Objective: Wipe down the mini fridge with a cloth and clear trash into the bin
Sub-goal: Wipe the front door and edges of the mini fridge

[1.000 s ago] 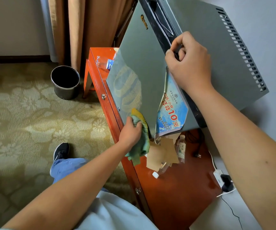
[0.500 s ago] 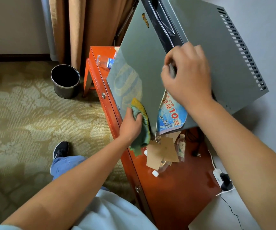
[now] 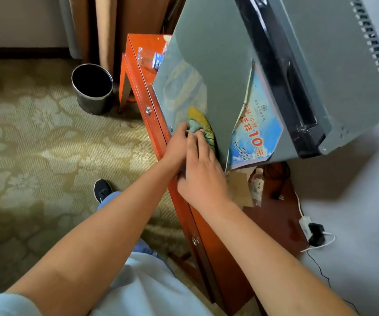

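Right hand (image 3: 203, 179) left the fridge (image 3: 218, 65), joining left hand (image 3: 177, 144); fingers hold cloth (image 3: 201, 125).

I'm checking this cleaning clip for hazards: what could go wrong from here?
The mini fridge looks tilted with neither hand bracing it; both the left hand and right hand are at the cloth, so it might tip. The peeling sticker could tear. The bottle below could get knocked.
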Demonstrator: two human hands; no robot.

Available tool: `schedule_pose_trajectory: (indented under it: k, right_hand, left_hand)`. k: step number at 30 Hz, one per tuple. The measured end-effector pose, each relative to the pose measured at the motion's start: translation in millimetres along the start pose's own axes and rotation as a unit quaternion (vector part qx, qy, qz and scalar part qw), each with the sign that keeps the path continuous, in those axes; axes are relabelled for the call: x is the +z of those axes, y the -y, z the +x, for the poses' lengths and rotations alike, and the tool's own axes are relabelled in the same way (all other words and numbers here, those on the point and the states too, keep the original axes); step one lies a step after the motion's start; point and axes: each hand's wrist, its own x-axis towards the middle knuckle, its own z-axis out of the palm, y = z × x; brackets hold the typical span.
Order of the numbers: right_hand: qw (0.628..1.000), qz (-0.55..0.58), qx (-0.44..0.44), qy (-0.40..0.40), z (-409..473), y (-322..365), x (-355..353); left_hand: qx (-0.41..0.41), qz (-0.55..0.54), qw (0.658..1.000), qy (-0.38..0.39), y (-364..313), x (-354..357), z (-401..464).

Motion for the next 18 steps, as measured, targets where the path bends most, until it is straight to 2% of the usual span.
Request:
schedule_pose_trajectory:
  k: [2, 5, 9, 14, 16, 18]
  right_hand:
    - [0.999, -0.032, 0.013, 0.04, -5.4, -2.2, 20.7]
    - [0.994, -0.048, 0.038, 0.095, -26.3, -11.2, 42.6]
    - [0.999, -0.043, 0.021, 0.016, -46.8, -28.6, 44.1]
    - [0.989, 0.053, 0.038, -0.136, -59.1, -37.7, 41.6]
    - [0.988, 0.053, 0.054, -0.133, -65.0, -39.5, 49.4]
    - [0.991, 0.05, 0.066, -0.109, -68.7, -41.0, 58.7]
  left_hand:
    - [-0.047, -0.011, 0.998, 0.047, 19.7, 2.1, -6.6]
    - [-0.089, 0.031, 0.991, 0.097, 41.8, 10.9, -30.6]
    - [-0.078, 0.03, 0.994, 0.069, 33.0, 22.2, -47.1]
    - [0.053, 0.082, 0.995, 0.007, 2.8, 32.3, -61.2]
    - [0.044, 0.081, 0.995, 0.02, 6.0, 35.9, -66.7]
    - [0.003, 0.073, 0.996, 0.058, 12.8, 34.6, -68.0]
